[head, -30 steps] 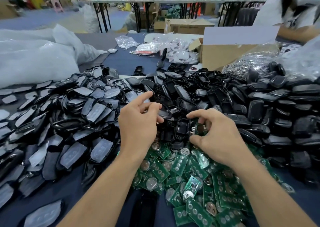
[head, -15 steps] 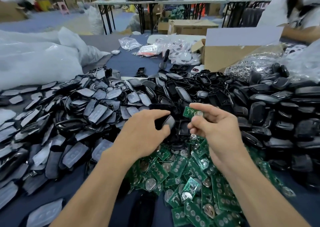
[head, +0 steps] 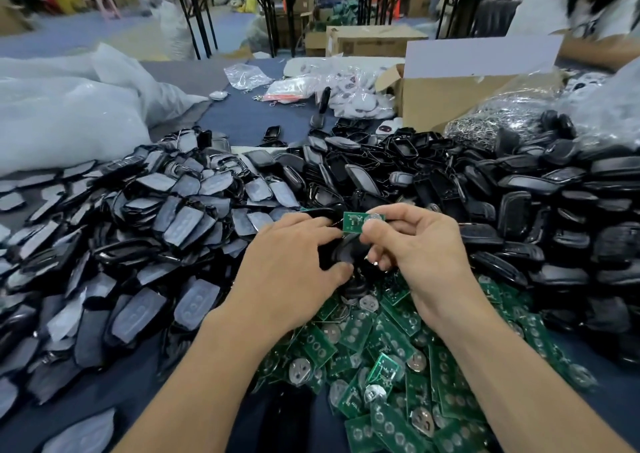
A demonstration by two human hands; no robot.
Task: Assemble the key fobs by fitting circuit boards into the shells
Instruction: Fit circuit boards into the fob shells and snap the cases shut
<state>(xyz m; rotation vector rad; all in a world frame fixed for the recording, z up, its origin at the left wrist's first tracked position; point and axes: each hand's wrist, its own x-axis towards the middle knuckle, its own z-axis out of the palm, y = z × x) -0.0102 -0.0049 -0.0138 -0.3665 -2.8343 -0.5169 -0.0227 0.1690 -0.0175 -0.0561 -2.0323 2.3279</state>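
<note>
Right hand (head: 419, 248) pinches one green circuit board (head: 358, 222) by its right end, thumb and forefinger clamped around the round battery holder. That leaves the chip end free to go in first. Left hand (head: 291, 272) is curled round a black shell (head: 343, 253), fingers over the top and thumb underneath. The shell is mostly hidden, so I can't tell which way its opening faces. The board sits just above the shell, touching or nearly touching the left fingertips, level and not yet seated. Judging by this, the step is lining the board up with the shell cavity; the next move needs it tipped down and pressed in. Both are held up over the table so the hands can meet freely. Supplies are within easy reach: heap of green boards (head: 381, 352) right under the wrists, pile of black shells (head: 519, 210) right and ahead, film-covered covers (head: 162, 210) left. Cardboard box (head: 450, 99) and plastic bags (head: 69, 120) behind, not in use.
</note>
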